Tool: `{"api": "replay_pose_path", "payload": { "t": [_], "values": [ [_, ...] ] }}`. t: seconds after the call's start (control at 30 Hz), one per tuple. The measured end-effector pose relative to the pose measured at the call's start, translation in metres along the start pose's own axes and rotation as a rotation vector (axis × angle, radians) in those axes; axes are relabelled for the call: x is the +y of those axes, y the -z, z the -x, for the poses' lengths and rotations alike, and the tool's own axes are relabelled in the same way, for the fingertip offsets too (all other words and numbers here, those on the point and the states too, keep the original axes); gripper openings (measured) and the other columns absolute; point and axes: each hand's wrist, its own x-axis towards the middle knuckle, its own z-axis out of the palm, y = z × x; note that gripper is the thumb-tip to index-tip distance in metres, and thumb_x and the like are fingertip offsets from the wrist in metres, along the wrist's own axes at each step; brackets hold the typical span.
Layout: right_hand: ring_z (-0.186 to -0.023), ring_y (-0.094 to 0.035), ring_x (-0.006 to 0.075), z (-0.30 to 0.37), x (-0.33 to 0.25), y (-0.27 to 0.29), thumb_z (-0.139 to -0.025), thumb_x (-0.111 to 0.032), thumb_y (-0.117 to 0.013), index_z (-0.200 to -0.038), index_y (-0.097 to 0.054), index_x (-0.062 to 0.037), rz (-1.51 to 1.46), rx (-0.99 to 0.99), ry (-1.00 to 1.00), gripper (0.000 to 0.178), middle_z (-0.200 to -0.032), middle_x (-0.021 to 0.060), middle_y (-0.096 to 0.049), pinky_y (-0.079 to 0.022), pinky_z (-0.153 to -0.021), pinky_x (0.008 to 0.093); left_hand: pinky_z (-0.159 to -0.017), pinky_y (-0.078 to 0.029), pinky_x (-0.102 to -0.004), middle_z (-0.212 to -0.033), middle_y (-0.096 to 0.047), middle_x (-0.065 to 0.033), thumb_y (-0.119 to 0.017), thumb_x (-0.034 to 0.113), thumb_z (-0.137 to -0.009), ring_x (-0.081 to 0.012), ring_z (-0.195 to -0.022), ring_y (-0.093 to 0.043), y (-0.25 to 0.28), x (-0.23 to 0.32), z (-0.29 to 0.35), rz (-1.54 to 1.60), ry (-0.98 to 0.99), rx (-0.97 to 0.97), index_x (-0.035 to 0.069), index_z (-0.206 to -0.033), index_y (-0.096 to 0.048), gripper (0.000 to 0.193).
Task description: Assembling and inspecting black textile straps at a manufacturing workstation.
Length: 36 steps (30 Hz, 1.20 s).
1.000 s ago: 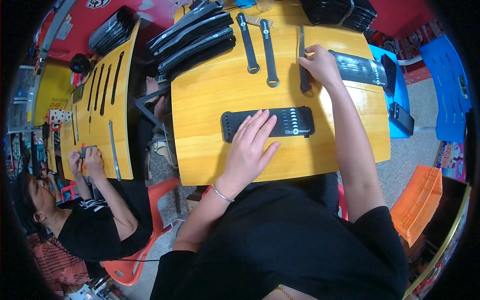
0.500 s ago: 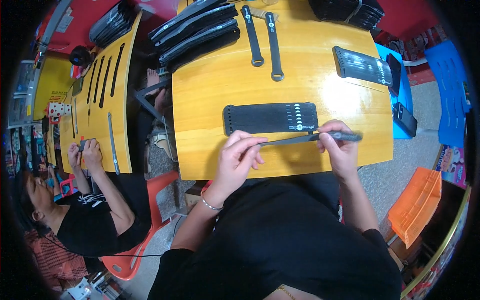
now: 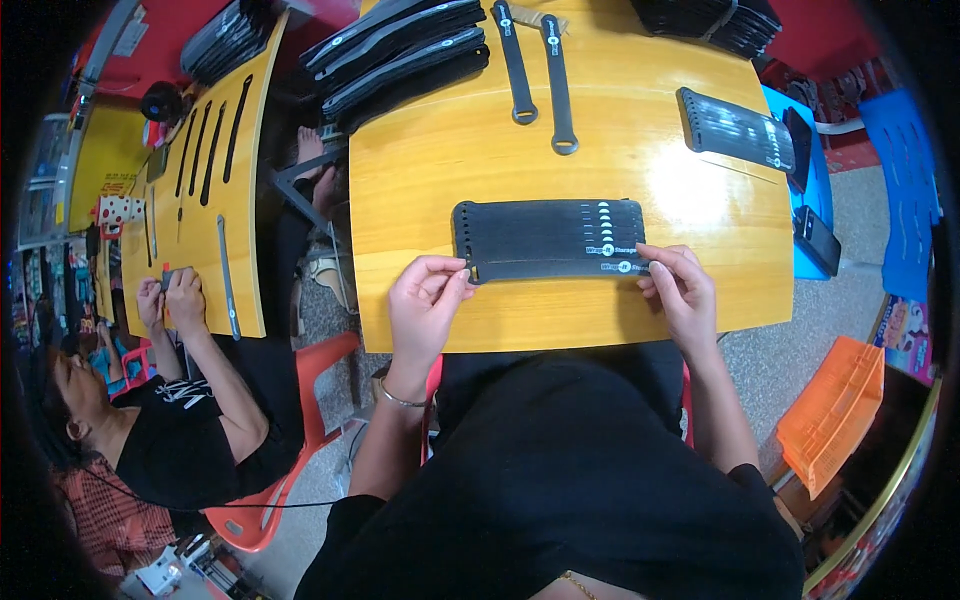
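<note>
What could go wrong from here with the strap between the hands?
The left hand and right hand pinch opposite ends of the strap, so an uneven release might leave it crooked. It runs along the near edge of the strap row, so a small push could knock that row out of line.

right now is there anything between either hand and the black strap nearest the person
Nothing visible stands in the way: the left hand pinches the looped end of the black strap, and the right hand its printed end. No other object shows between this strap and the row of straps just beyond it.
</note>
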Motion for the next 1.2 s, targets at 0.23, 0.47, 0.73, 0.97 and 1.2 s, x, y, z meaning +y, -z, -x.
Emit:
{"api": "replay_pose_path", "payload": {
  "t": [0.23, 0.47, 0.73, 0.97, 1.2],
  "values": [
    [-0.072, -0.058, 0.0083, 0.0, 0.002, -0.001, -0.09, 0.0, -0.054, -0.102, -0.061, 0.0013, -0.142, 0.005, -0.064, 0.014, -0.092, 0.0049, -0.056, -0.048, -0.062, 0.0196, -0.061, -0.051, -0.0205, -0.089, -0.061, -0.0075, -0.058, -0.003, -0.086, -0.009, -0.074, -0.062, -0.003, 0.005, -0.006, -0.028, -0.032, 0.093, -0.002, -0.097, -0.059, 0.011],
    [-0.072, -0.059, 0.0088, 0.001, -0.004, 0.002, -0.088, 0.002, -0.055, -0.096, -0.062, 0.0014, -0.041, -0.071, 0.067, 0.011, -0.09, 0.0058, -0.057, -0.049, -0.062, 0.0206, -0.065, -0.047, -0.0261, -0.097, -0.059, -0.0088, -0.07, 0.002, -0.073, -0.0162, -0.084, -0.057, -0.02, 0.025, -0.008, -0.877, -0.485, -0.02, 0.003, -0.11, -0.062, 0.037],
    [-0.073, -0.061, 0.0166, 0.005, -0.017, 0.003, -0.077, 0.003, -0.065, -0.087, -0.068, -0.0019, 0.281, -0.173, 0.413, 0.011, -0.082, 0.0087, -0.061, -0.048, -0.06, 0.0255, -0.085, -0.043, -0.0392, -0.102, -0.059, -0.0077, -0.072, 0.016, -0.071, -0.0275, -0.096, -0.054, -0.055, 0.033, -0.014, -0.893, -0.763, -0.318, 0.007, -0.112, -0.061, 0.044],
    [-0.079, -0.061, 0.0224, 0.003, -0.029, 0.002, -0.075, -0.003, -0.068, -0.091, -0.069, -0.0049, 0.251, -0.378, 0.444, 0.016, -0.084, 0.0074, -0.064, -0.049, -0.07, 0.0327, -0.084, -0.044, -0.0389, -0.1, -0.06, -0.0061, -0.067, 0.011, -0.071, -0.0259, -0.098, -0.056, -0.07, 0.022, -0.013, -0.87, -0.856, -0.414, 0.007, -0.089, -0.064, 0.018],
    [-0.111, -0.053, 0.0285, -0.015, -0.024, -0.024, -0.085, -0.016, -0.058, -0.114, -0.061, -0.0051, 0.577, -0.37, 0.618, 0.031, -0.12, 0.0094, -0.06, -0.04, -0.096, 0.0399, -0.09, -0.046, -0.0382, -0.1, -0.063, -0.0091, -0.059, 0.01, -0.076, -0.0248, -0.104, -0.058, -0.051, 0.012, -0.007, -0.825, -0.998, -0.487, 0.005, -0.089, -0.063, 0.015]
  ]
}}
